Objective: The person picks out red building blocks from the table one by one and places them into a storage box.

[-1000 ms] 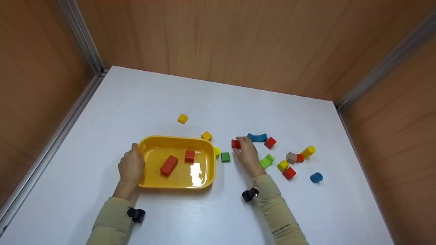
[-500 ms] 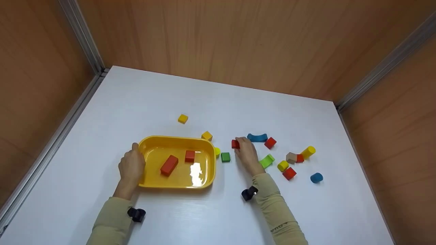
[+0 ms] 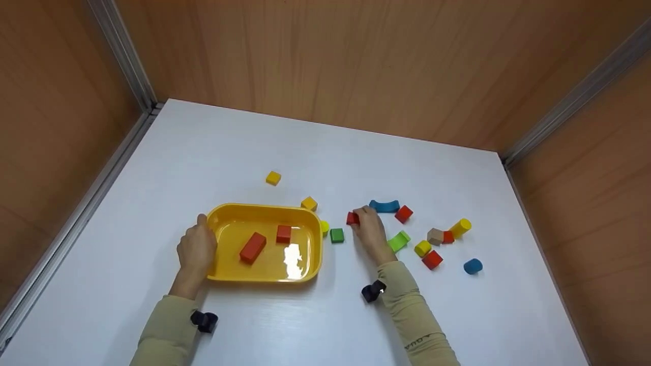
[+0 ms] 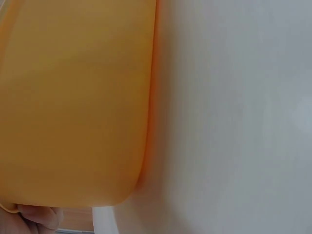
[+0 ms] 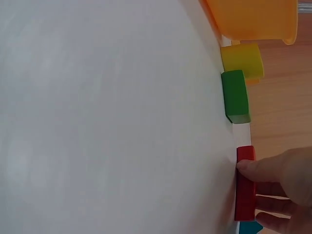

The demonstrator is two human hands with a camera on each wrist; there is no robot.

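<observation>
In the head view my left hand (image 3: 197,247) grips the left rim of a yellow tray (image 3: 224,272), with its fingers curled over the edge. Two red blocks, one longer block (image 3: 253,247) and one smaller block (image 3: 283,234), lie inside it. Right of the tray, my right hand (image 3: 370,231) pinches another red block (image 3: 352,218). In the right wrist view the thumb presses one face of this red block (image 5: 245,187) and the fingers reach behind it. A green block (image 3: 336,235) sits between that hand and the tray. The left wrist view is filled mostly by the tray's outer wall (image 4: 78,117).
Near the tray are yellow blocks (image 3: 308,203) and a yellow cylinder (image 3: 324,227). Beyond the right hand lie a blue arch (image 3: 384,206), a light green curved block (image 3: 398,241), a blue cylinder (image 3: 473,266) and several other blocks. Wooden panels (image 3: 325,61) border the white table (image 3: 274,325).
My right hand and its red block have shifted very slightly towards me, and the block has turned a little. The left hand and tray have stayed in place.
</observation>
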